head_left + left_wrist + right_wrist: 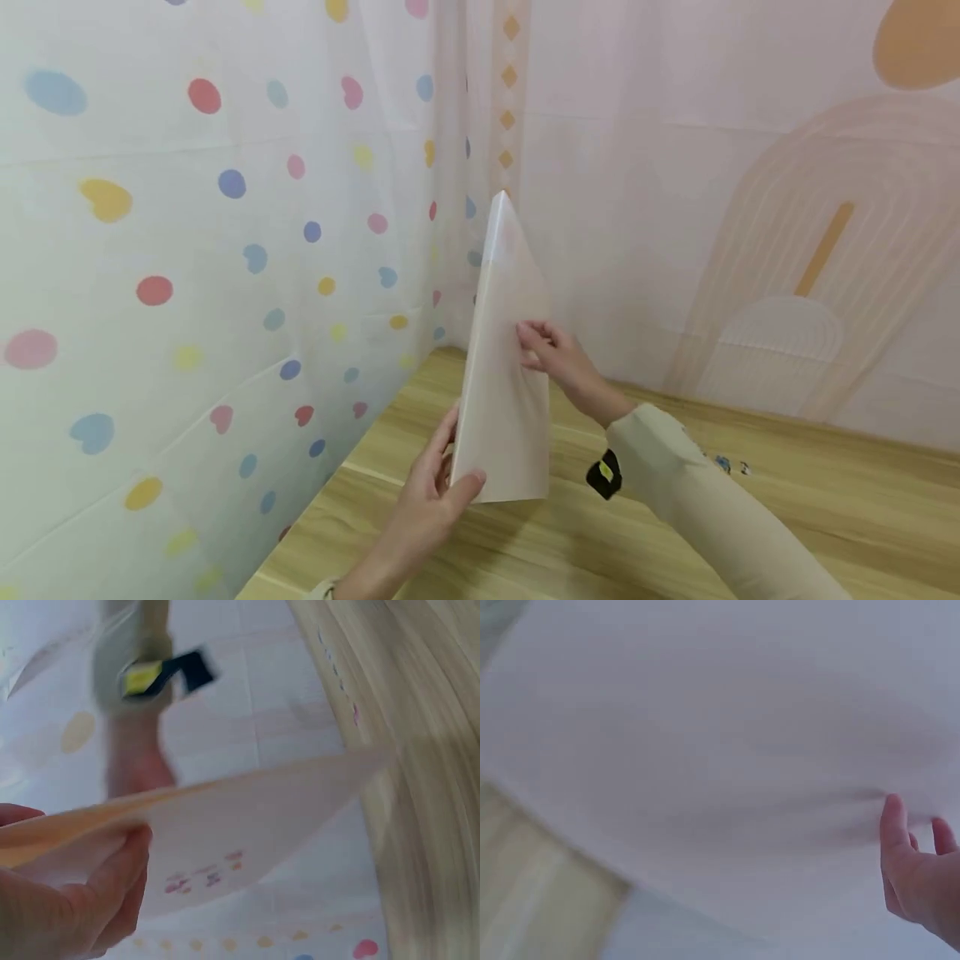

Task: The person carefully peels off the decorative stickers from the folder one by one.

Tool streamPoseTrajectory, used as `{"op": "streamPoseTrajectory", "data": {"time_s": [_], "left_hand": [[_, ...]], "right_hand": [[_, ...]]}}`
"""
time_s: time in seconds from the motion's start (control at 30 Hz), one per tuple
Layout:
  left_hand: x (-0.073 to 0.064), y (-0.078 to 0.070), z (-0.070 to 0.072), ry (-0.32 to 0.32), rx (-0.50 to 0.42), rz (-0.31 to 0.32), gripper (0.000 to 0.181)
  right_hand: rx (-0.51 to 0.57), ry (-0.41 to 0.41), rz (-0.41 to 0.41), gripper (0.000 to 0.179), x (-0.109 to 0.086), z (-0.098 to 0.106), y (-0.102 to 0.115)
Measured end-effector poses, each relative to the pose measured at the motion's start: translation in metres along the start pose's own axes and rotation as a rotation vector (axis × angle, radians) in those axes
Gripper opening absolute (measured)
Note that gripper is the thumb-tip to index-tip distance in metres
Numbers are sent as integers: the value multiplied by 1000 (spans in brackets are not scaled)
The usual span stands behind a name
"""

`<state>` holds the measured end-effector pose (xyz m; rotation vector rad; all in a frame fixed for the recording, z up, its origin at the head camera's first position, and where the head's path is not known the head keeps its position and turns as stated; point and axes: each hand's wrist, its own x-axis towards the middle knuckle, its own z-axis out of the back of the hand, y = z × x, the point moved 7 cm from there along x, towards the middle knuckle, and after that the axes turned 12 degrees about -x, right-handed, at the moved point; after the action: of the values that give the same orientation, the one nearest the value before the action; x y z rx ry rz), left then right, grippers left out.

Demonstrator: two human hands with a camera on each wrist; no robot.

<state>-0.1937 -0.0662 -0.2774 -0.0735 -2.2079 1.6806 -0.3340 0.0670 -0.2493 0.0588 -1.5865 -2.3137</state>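
A tall, off-white folder-like piece (504, 400) stands almost upright, with a narrow spine along its left side. My left hand (429, 492) grips that spine side near the bottom, the thumb lying on the front face. In the left wrist view, the left hand (82, 900) holds its edge; an orange-tinted inside and small printed figures (202, 877) on the far face show. The right hand (558, 358) is at the middle of the front face. In the right wrist view, its bent fingertips (894, 806) are right at the pale surface, thumb and finger apart.
Below is a wood-grain table (840, 508). A dotted curtain (225, 333) hangs at the left, and a pale patterned curtain (637, 250) behind. Small colored bits (723, 464) lie on the table to the right. A black strap piece (604, 475) hangs by the right sleeve.
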Motion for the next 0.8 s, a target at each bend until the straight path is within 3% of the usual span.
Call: {"op": "streamPoseTrajectory", "data": {"time_s": [0.2,0.43,0.57,0.8], "left_hand": [[3,4,-11,-13,111,-136,70],[8,12,-18,-174,344,-294,85],[10,19,-25,-221,463,-384,89],[13,27,-38,-276,789,-656,95]], "right_hand": [[151,-51,162,43,13,12,54],[237,-85,198,42,10,22,81],[230,-174,247,41,5,33,90],[137,-411,360,37,-8,57,99]]}}
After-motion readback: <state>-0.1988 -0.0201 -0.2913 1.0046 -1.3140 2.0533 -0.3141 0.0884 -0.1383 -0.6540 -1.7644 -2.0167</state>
